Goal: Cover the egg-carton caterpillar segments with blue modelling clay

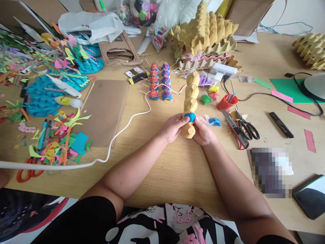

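Between my two hands stands a yellow egg-carton strip (pixel 192 101) with a row of bumps, its long side pointing away from me. A patch of blue modelling clay (pixel 190 117) covers part of one bump near the close end. My left hand (pixel 175 127) grips the strip from the left, thumb on the clay. From the other side my right hand (pixel 203 130) holds it, thumb at the clay's right edge. Just right of the strip lies a small bag of blue clay (pixel 214 121). Beyond my left hand are two painted caterpillars (pixel 153 81) with pins stuck in them.
Right of my hands are a red cup (pixel 227 101), a utility knife (pixel 235 128) and black scissors (pixel 247 127). Stacked egg trays (pixel 203 37) stand behind. A white cable (pixel 132 118) crosses the table. Paper scraps (pixel 61 135) and brown cardboard (pixel 104 112) lie left.
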The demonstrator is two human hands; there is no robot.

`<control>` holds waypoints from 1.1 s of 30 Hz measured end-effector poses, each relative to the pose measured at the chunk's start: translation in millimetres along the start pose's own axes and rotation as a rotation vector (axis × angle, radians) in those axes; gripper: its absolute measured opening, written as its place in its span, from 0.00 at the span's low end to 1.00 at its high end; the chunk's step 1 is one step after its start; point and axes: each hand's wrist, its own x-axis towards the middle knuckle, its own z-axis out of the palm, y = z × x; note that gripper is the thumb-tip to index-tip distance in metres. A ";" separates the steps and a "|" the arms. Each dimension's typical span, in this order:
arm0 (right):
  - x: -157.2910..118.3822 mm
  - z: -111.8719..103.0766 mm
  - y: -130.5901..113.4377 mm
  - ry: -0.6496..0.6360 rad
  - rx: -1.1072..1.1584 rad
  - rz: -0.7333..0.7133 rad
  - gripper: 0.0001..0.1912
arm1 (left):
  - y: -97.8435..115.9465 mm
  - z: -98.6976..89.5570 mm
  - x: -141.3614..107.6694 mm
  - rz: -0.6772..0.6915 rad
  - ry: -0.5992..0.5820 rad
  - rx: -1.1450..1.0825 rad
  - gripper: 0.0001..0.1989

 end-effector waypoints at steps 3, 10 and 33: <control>-0.5 -0.1 0.2 0.001 0.009 -0.003 0.24 | -0.4 -0.1 -0.2 0.003 0.017 -0.014 0.26; -0.3 -0.5 1.0 -0.028 -0.018 0.004 0.25 | -1.1 -2.6 -0.2 -0.002 0.010 -0.058 0.28; -7.1 19.3 -3.5 0.049 -0.031 -0.054 0.26 | 2.5 0.4 0.9 -0.004 0.056 -0.047 0.31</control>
